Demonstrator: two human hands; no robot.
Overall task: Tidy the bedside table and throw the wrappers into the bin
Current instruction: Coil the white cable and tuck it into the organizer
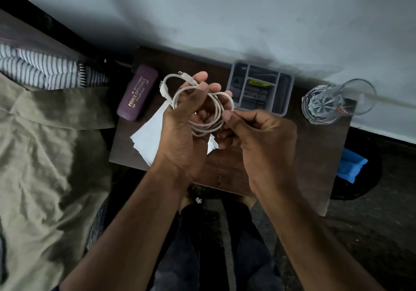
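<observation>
A white charging cable (216, 108) is coiled in loops around the fingers of my left hand (186, 124), held above the dark wooden bedside table (310, 155). My right hand (254, 131) pinches a loop of the same cable between thumb and forefinger at the coil's right side. White paper (148, 133) lies on the table under my left hand, partly hidden. A purple spectacle case (137, 92) lies at the table's left rear. A grey compartment tray (261, 85) with small items sits at the back.
A clear glass (337, 101) stands at the table's right rear corner. A bed with an olive sheet (45, 155) and striped pillow (40, 67) lies to the left. A black bin with something blue (351, 167) sits right of the table. A wall rises behind.
</observation>
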